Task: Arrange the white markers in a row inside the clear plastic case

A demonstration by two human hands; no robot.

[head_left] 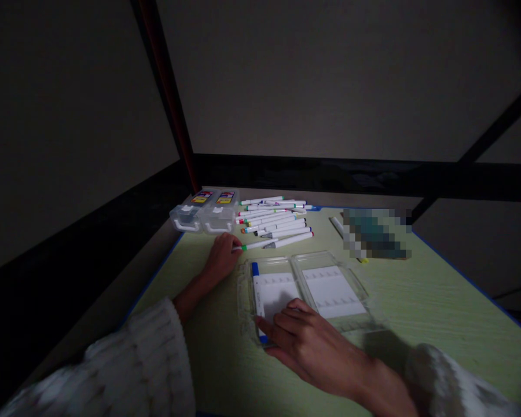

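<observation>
White marker with a blue cap point(257, 295) lies along the left wall of an open clear plastic case point(303, 282), which sits spread flat, near the person on the tabletop point(425, 313). The right hand point(306, 341) is over the left half of this case, fingers bent and partly spread, a fingertip at the marker's near end; whether it grips or only touches, I cannot tell. Further off to the left, the left hand point(224, 252) is closed in a pinch on one end of a green-banded marker point(261, 245), whose other end points toward the loose pens. Both forearms come out of fluffy white sleeves point(139, 359).

Inside each half of the case is a white insert point(332, 291) with a row of small notches along its edges. Just beyond the case, loose white markers point(271, 222) with variously coloured ends lie in an untidy spread, some overlapping. Left of them stand two shut clear cases point(219, 219), side by side, with handles and bright labels. Off to the right, a marker with a yellow end point(337, 226) lies beside a pixelated teal item point(373, 231). Behind the pale green surface with its blue edge rises a dim grey wall point(321, 87).
</observation>
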